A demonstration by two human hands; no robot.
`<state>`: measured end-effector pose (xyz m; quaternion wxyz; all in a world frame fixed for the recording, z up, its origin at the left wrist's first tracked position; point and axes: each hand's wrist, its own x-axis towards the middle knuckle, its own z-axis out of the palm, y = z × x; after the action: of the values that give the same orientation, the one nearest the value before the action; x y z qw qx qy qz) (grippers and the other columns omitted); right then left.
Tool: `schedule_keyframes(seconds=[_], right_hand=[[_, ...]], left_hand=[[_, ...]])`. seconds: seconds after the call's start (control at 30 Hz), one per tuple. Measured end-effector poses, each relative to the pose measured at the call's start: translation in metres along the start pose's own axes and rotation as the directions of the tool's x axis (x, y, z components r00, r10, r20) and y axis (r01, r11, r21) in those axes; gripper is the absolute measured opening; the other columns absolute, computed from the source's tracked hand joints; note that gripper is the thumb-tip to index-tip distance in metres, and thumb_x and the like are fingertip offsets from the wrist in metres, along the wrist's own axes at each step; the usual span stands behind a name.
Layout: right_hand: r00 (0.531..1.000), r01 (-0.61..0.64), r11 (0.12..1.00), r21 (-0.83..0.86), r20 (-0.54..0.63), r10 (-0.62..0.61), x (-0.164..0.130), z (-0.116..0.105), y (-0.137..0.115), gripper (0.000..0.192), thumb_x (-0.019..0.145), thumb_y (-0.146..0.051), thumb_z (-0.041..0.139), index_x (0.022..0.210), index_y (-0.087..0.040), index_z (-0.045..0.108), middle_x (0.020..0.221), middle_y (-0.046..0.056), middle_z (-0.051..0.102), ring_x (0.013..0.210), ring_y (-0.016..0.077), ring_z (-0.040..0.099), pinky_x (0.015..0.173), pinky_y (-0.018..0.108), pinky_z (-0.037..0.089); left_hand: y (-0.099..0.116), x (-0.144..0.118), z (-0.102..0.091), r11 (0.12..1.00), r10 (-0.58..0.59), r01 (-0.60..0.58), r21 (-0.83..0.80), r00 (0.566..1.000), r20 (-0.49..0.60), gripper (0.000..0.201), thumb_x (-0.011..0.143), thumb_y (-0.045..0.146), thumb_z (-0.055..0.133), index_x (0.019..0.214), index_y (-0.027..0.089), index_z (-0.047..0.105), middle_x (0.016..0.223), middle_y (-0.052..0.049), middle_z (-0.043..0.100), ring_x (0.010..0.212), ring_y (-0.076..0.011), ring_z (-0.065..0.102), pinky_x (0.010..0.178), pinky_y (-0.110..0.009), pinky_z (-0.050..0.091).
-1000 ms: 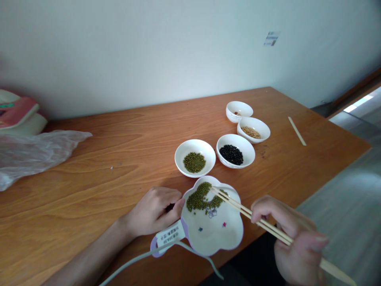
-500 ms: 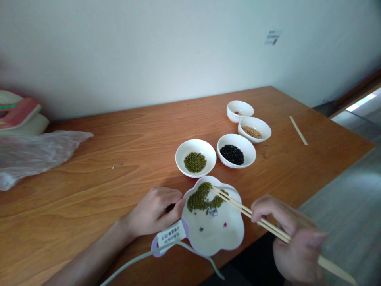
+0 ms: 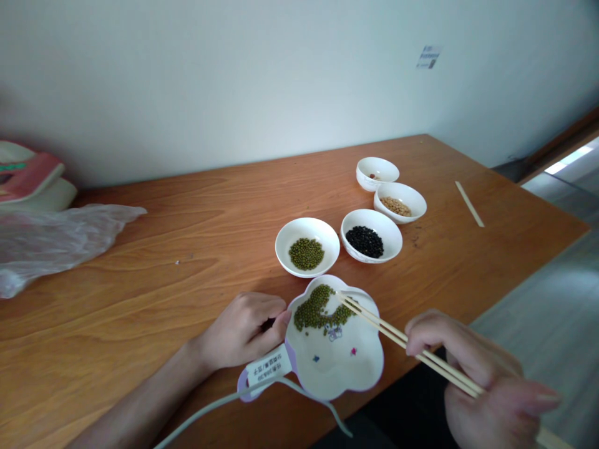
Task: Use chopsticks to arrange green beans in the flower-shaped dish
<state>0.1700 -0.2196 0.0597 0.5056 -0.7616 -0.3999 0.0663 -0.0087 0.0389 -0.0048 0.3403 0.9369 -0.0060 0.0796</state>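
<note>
My left hand [image 3: 253,327] grips the left rim of a flower-shaped bowl [image 3: 341,371] between thumb and fingers. The bowl has a purple edge and a labelled handle [image 3: 269,372]. Green mung beans [image 3: 316,312] lie spread over its far part. My right hand [image 3: 482,374] is closed around a pair of wooden chopsticks [image 3: 397,335]. Their tips reach inside the bowl, at the edge of the beans; whether they pinch a bean I cannot tell. Just beyond stands a round white bowl [image 3: 285,246] with mung beans in it.
To the right stand white bowls of black beans [image 3: 365,242], of tan beans [image 3: 395,206], and one with a few reddish bits [image 3: 377,171]. A chopstick sleeve-like pale strip [image 3: 469,204] lies at the far right. Clear plastic [image 3: 60,243] lies left. A pale cord [image 3: 210,408] crosses the handle.
My right hand has drawn back to the right and toward me, and the chopstick tips have shifted slightly right. My left hand and the bowls stay put.
</note>
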Motion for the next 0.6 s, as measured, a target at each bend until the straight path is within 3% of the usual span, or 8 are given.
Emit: schedule_keyframes(seconds=[0.3,0.6], right_hand=[[0.987,0.044,0.997,-0.060,0.154,-0.035,0.003,0.000,0.010,0.089,0.087,-0.082,-0.003,0.075,-0.023,0.062,0.073,0.003,0.066,0.062,0.0185,0.061,0.055,0.031,0.044],[0.982,0.117,0.987,-0.112,0.159,-0.099,0.004,-0.002,0.019,0.089,0.091,-0.076,-0.005,0.071,-0.022,0.063,0.073,0.004,0.068,0.064,0.0188,0.065,0.055,0.029,0.047]], left_hand=[[0.000,-0.002,0.001,1.000,0.004,-0.004,0.019,1.000,-0.006,0.033,0.103,0.022,0.041,0.071,0.017,0.045,0.064,0.002,0.048,0.059,-0.0094,0.042,0.061,-0.027,0.030],[-0.001,0.000,0.000,1.000,0.001,-0.001,0.009,1.000,-0.002,0.033,0.103,0.022,0.041,0.071,0.017,0.045,0.064,0.003,0.048,0.059,-0.0095,0.042,0.061,-0.027,0.031]])
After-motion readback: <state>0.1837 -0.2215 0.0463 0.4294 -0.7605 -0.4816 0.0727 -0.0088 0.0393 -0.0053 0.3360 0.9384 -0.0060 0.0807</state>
